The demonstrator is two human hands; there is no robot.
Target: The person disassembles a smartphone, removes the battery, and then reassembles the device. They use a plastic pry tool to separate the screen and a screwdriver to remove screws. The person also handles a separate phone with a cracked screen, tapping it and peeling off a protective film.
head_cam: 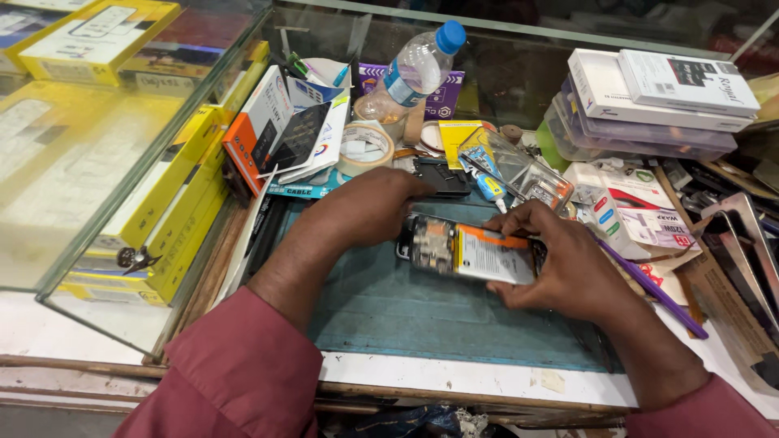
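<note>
The opened phone (pixel 471 251) shows bare metal parts and a battery wrapped in a smooth, faintly glossy white and orange label, lying on a matt teal work mat (pixel 406 312) scuffed dull with wear. The counter edge (pixel 454 379) is painted wood, chipped and rough (the paint has worn through in spots), beside clear, reflective glass panels (pixel 97 146). The water bottle (pixel 414 71) is thin clear plastic, the boxes (pixel 665 85) matt white card.

my left hand (pixel 369 207) hides the opened phone's (pixel 471 251) top end; my right hand (pixel 568 264) covers its far edge; small board parts blur
</note>
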